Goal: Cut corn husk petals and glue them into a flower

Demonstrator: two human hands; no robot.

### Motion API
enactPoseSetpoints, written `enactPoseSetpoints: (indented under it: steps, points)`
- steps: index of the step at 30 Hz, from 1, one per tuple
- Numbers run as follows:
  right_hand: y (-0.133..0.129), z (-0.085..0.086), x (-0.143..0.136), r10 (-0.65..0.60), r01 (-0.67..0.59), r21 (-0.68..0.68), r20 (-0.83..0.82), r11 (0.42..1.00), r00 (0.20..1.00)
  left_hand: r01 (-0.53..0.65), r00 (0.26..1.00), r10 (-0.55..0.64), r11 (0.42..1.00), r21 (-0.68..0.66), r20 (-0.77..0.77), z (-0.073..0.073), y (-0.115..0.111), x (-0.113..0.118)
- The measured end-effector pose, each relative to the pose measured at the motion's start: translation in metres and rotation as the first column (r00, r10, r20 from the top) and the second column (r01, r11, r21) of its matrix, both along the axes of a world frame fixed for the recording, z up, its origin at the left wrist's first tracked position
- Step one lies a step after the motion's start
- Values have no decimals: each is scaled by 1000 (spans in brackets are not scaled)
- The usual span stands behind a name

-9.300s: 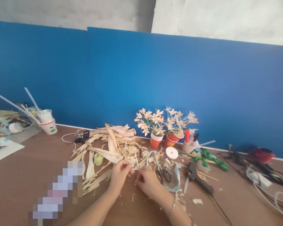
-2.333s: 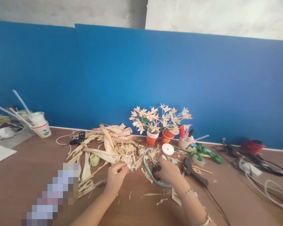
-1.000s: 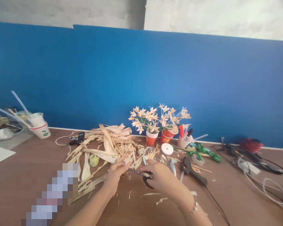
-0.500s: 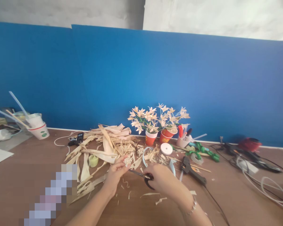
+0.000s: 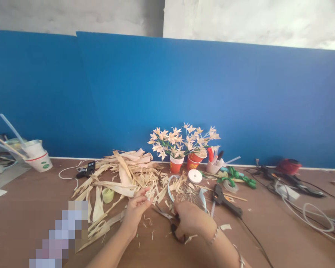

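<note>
My right hand (image 5: 194, 219) grips a pair of scissors (image 5: 167, 214) by the dark handles, the blades parted and pointing left. My left hand (image 5: 136, 210) is closed in a pinch at the near edge of the husk pile. A small pale piece of corn husk (image 5: 148, 194) shows at its fingertips, partly hidden by them. Behind both hands lies a heap of dried corn husks (image 5: 125, 171), with narrow cut strips scattered on its right side. A small light-green cup or roll (image 5: 108, 195) sits among the husks, left of my left hand.
Pale husk flowers (image 5: 170, 141) stand in paper cups (image 5: 176, 165) near the blue partition (image 5: 156, 82). A white tape roll (image 5: 194, 176) lies before them. Rightward are a glue gun (image 5: 226, 201), green wound pieces (image 5: 234, 175) and cables (image 5: 304, 212). At left stands a white cup (image 5: 40, 162).
The scissors have moved back from the husk piece in my left hand, and their blades have opened. My right hand has dropped slightly; the view has shifted a little to the right.
</note>
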State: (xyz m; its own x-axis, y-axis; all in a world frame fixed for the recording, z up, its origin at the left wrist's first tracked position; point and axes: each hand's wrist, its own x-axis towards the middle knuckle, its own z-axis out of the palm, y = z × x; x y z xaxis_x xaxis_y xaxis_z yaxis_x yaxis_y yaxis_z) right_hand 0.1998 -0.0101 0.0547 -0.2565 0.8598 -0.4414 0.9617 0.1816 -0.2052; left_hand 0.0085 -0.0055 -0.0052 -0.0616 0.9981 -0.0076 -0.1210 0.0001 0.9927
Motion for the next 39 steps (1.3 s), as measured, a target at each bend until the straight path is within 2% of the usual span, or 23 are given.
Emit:
enactPoseSetpoints:
  steps: [2,5,8,12,15,17,21,25,30,33,37,39]
  points:
    - [6,-5,4,6,-5,13,-92,1000,996,-2,1000,2,1000,-1,9,0,0,0]
    - [17,-16,2,4,38,232,-176,972,984,4,1000,-4,1000,0,17,-2,1,1]
    - [25,-26,-8,27,20,374,-120,927,992,13,1000,-13,1000,-4,20,-6,2,1]
    - [28,-31,-14,-55,39,346,36,937,998,27,1000,-27,1000,-6,-14,-11,4,-1]
    - [28,-29,-12,-122,90,336,76,938,990,19,998,-19,1000,-1,-57,-14,4,-2]
    - [29,-28,-12,-120,91,368,58,926,991,23,997,-22,1000,9,-76,-15,4,-1]
    - [32,-29,-17,-24,16,403,17,915,1000,25,995,-22,999,21,-102,-13,3,-1]
    - [32,-27,-19,-87,69,354,36,933,996,15,994,-13,1000,17,-105,-12,4,-1]
    - [32,-23,-11,-131,141,396,-54,907,990,15,975,5,996,88,-222,-18,6,-1]
    - [35,-31,-6,-139,163,423,-89,891,986,25,964,7,993,119,-264,-21,6,-2]
    - [42,-47,-4,-87,115,422,-87,899,992,25,963,6,993,112,-269,-22,6,-2]
    - [44,-49,-3,-74,110,428,-100,897,992,24,961,8,993,114,-275,-22,6,-2]
